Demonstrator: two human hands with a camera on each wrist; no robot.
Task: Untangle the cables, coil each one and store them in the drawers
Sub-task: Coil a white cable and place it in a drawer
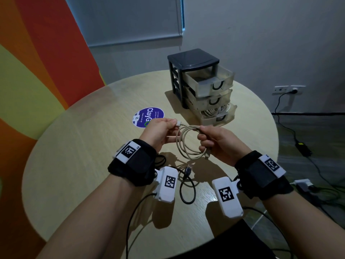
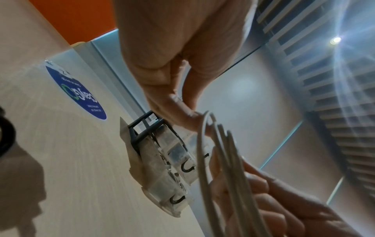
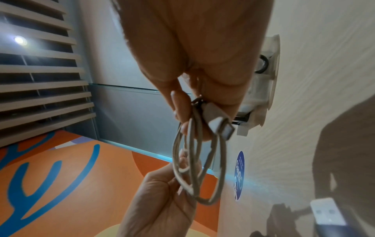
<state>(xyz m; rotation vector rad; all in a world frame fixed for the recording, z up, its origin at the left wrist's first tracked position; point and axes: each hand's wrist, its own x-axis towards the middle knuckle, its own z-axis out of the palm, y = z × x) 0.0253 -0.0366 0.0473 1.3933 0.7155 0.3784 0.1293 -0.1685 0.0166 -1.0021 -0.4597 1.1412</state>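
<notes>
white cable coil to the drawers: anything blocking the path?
Nothing visible. The white cable hangs coiled between left hand and right hand, above the table; the drawer unit sits just beyond, drawers pulled open.

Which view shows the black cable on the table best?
The head view: the black cable lies looped on the table under the wrists. The right wrist view shows only its plug; the left wrist view, a dark edge.

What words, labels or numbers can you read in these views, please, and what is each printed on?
"ClayGo": large white lettering on the round blue sticker on the table.
"Z": white patch at that sticker's edge.
Small lines beside "ClayGo": too small to read.
Square black-and-white markers on the wrist units: coded patterns, no words.
Drawers: no text visible.
</notes>
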